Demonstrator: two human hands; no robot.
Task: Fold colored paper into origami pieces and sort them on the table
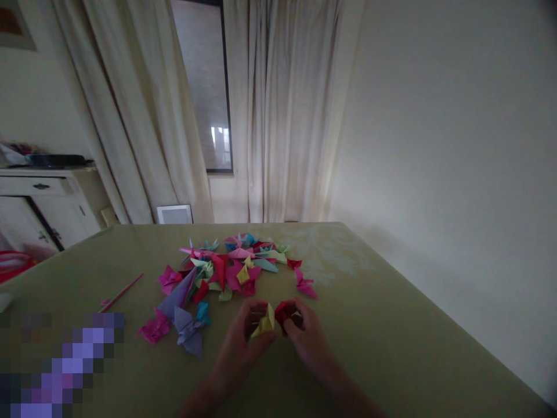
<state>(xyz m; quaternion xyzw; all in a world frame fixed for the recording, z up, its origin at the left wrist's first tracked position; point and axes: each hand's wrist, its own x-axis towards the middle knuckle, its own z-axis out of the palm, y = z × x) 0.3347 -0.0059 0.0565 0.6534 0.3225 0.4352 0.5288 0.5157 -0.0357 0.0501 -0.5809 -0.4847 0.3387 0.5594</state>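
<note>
Between the fingers of my left hand [247,332] is a small yellow folded-paper piece [266,323]. My right hand [307,332] pinches a small red folded-paper piece [282,314]. The two pieces are held close together above the table, near its front middle. Just beyond my hands spreads a pile of colourful origami, among them a pink paper flower [242,277], a purple paper crane [188,331] and a small blue folded piece [202,313]. A magenta folded piece [306,284] lies apart on the pile's right side. My fingers partly cover both held pieces.
The table [391,342] has a green cloth. A thin pink stick [122,293] lies at the left, near a blurred-out purple area [73,366]. Beyond the table are a white cabinet [65,215], curtains [291,116] and a window [206,87]; a wall [456,145] runs along the right.
</note>
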